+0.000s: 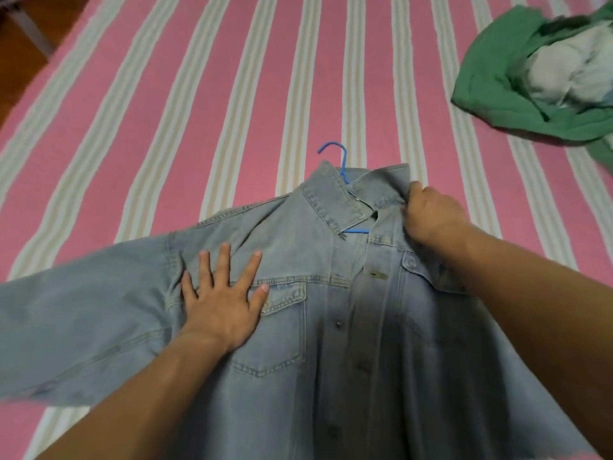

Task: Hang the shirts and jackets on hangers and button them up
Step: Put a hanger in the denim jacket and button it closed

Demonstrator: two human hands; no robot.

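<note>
While flat, left hand [220,305] on jacket [318,327].

- Soft, even indoor light, moderately bright; no hard glare anywhere.
- The left hand [221,302] casts only a faint, diffuse shadow on the denim jacket [298,320].
- The jacket darkens toward the bottom edge, shaded beneath the forearms.
- Overall focus is soft, with a smeared, compressed look; stitching reads clearly only near the collar and chest pocket.
- Motion blur smears the jacket's sleeve at the left edge and the lower corners.
- Wide-angle distortion fans the stripes of the pink bedsheet [159,94] outward.
- The green garment [497,71] at upper right is blurred.
</note>
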